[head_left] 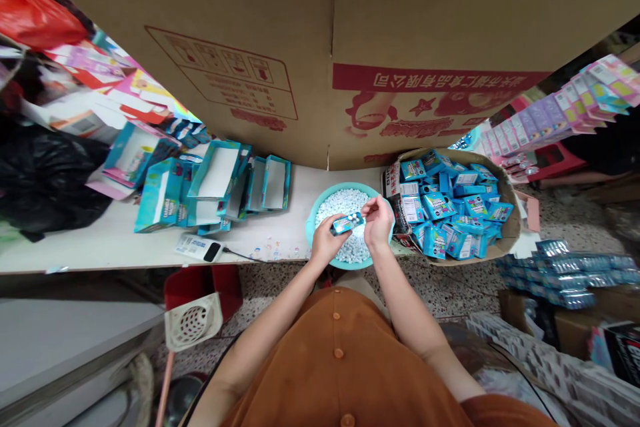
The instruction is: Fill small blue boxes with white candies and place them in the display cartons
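Observation:
My left hand grips a small blue box over a turquoise basin. Several round white candies show at the box's right end, on the side facing my other hand. Close beside that end is my right hand, its fingers curled inward; what they hold, if anything, is hidden. Small, pale round candies fill the basin beneath both hands.
Right of the basin, a cut-down carton holds many small blue boxes. Open blue display trays stand on the left of the white table, near a white device with a cable. A large cardboard box rises behind.

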### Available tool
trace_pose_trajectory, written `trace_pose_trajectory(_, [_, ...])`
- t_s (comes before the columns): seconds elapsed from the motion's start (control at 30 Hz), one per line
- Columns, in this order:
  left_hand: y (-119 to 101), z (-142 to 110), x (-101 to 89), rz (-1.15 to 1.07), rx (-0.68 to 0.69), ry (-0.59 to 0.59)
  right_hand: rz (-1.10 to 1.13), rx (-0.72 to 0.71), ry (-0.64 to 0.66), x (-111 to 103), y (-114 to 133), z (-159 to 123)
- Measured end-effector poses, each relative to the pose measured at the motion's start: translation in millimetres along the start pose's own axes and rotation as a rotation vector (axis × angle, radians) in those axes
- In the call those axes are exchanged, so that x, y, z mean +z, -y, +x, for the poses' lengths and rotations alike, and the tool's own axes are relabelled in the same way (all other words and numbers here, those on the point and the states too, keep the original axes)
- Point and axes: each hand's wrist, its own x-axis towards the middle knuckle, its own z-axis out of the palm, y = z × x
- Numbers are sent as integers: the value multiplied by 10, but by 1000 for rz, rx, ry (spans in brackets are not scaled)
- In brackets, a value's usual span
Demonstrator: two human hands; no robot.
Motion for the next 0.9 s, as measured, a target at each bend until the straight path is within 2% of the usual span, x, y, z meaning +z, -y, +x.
trace_pose_trajectory(0.07, [30, 16, -8, -27, 24, -12, -1, -49, 11, -47, 62, 20])
trace_pose_trajectory(0.17, [96, 43, -7, -38, -15, -26, -81, -98, -10, -163, 97, 64])
trace_pose_trajectory(0.3, [150, 28, -2, -42, -60, -15, -279, -102, 4, -348, 24, 92])
trace_pose_trajectory(0.4, [158, -7, -9, -75, -32, -17, -394, -103, 30, -466, -72, 81])
trace_pose_trajectory(0.63, [199, -15, 9, -209, -70, -43, -472, -91, 19, -626, -247, 101])
trace_pose_trajectory(0.9, [189, -16, 56, -314, -78, -20, -519, -86, 13, -725, -237, 100])
